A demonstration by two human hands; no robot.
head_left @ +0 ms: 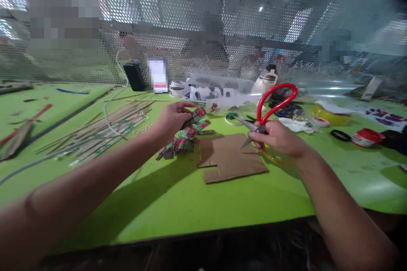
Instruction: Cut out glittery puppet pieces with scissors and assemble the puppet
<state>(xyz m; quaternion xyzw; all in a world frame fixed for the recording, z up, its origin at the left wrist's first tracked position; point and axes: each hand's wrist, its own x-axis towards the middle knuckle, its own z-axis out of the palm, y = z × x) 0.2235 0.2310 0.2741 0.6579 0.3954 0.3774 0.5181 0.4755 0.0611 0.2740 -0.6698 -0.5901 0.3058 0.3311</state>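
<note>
My left hand [174,115] is closed, pinching a rounded piece [199,113] with a green and red pattern between thumb and fingers. Just below it lies a heap of similar green and red patterned pieces [186,139]; whether they are cloth or paper I cannot tell. Wrapped around a pair of scissors [275,109] with red handles is my right hand [278,137]. The scissor blades are parted and point left, above a flat brown cardboard piece [230,154] with a notch cut in its near left edge.
Thin wooden sticks [95,131] lie at left, crossed by a white cable [110,116]. A black box-shaped device [134,77] and a phone [158,76] stand at the back before a perforated metal screen [190,8]. A red tape roll [369,136] sits at right.
</note>
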